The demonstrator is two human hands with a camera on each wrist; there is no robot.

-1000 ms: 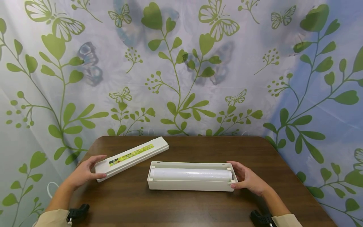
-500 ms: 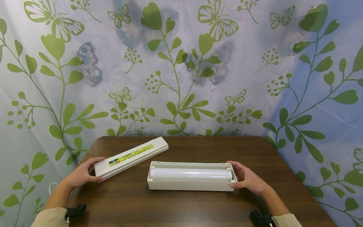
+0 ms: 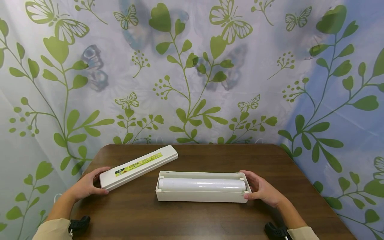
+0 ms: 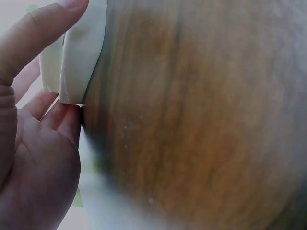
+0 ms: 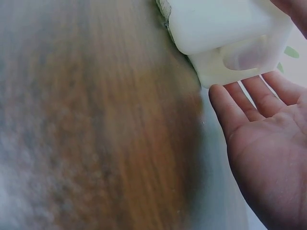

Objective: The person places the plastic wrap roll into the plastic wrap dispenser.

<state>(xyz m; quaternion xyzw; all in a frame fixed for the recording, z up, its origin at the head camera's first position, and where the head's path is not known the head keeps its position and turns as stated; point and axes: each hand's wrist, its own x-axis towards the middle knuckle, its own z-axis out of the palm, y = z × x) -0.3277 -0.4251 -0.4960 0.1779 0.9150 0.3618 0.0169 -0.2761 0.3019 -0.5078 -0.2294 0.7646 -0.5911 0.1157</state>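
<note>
The white lid [image 3: 141, 165], with a yellow label, lies slanted on the left of the table. My left hand [image 3: 88, 184] is around its near left end, thumb tip at the front corner and a gap between palm and lid. In the left wrist view the fingertips sit right at the end of the lid [image 4: 81, 62]. A long white box [image 3: 201, 196] stands in the middle, uncovered, with a roll of plastic wrap [image 3: 201, 184] inside. My right hand [image 3: 264, 190] holds the box's right end, thumb on the front corner and fingers behind.
A brown wooden table [image 3: 180, 220] carries both parts, with its far edge against a curtain [image 3: 192, 83] printed with green leaves and butterflies. Black straps with mounts, such as the left one [image 3: 79, 224], are worn on both wrists.
The left hand has slid back slightly off the lid's end, its thumb moving left and down; the lid's left end has settled slightly. The right hand and the box have stayed put.
</note>
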